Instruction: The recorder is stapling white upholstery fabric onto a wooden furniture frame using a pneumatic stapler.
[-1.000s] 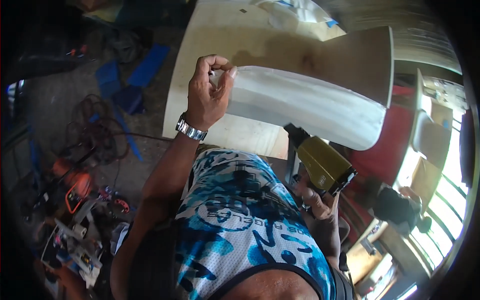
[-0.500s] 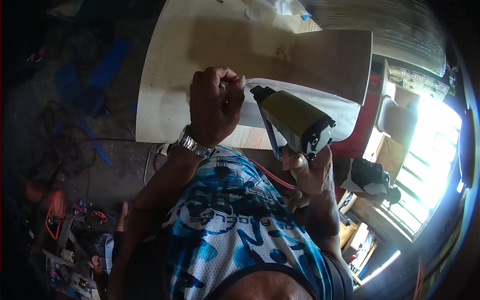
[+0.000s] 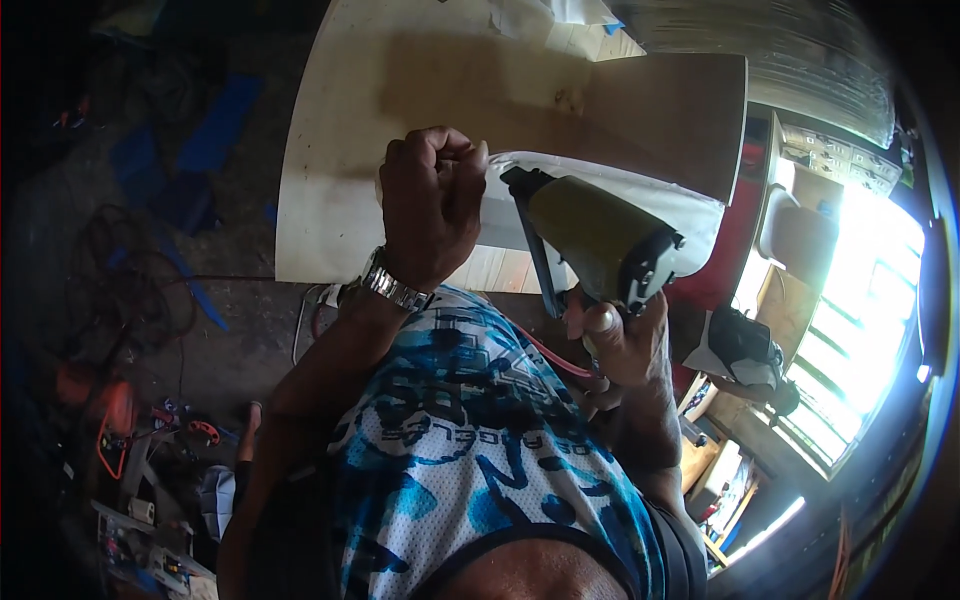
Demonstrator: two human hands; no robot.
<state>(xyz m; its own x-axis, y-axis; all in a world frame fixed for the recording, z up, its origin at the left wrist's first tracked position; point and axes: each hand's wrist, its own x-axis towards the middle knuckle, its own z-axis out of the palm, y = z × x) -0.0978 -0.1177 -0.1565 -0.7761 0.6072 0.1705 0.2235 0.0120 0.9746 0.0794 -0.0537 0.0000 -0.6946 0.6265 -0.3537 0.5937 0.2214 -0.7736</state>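
In my right hand (image 3: 630, 345) is a pneumatic staple gun (image 3: 590, 230) with an olive-yellow body and a dark magazine. My fingers are wrapped round its handle, and its nose points up and left, close to my left hand. A red air hose (image 3: 555, 355) runs below it. My left hand (image 3: 435, 200), with a metal watch on the wrist, is closed, thumb and fingers pinched at the edge of a white sheet (image 3: 640, 205). The sheet lies along a pale wooden panel (image 3: 350, 120); my hand hides its left end.
An upright board (image 3: 665, 120) stands at the panel's right. A plastic-wrapped bulk (image 3: 760, 50) lies beyond it. At right, another person (image 3: 740, 350) is near a bright window. Hoses (image 3: 130, 270), blue scraps (image 3: 215, 125) and orange tools (image 3: 115, 410) are on the left; a second person (image 3: 215, 500) is lower left.
The staple gun has tilted slightly, its rear end shifting a little right and down. My left hand stays at the sheet's edge, its fingers a touch higher.
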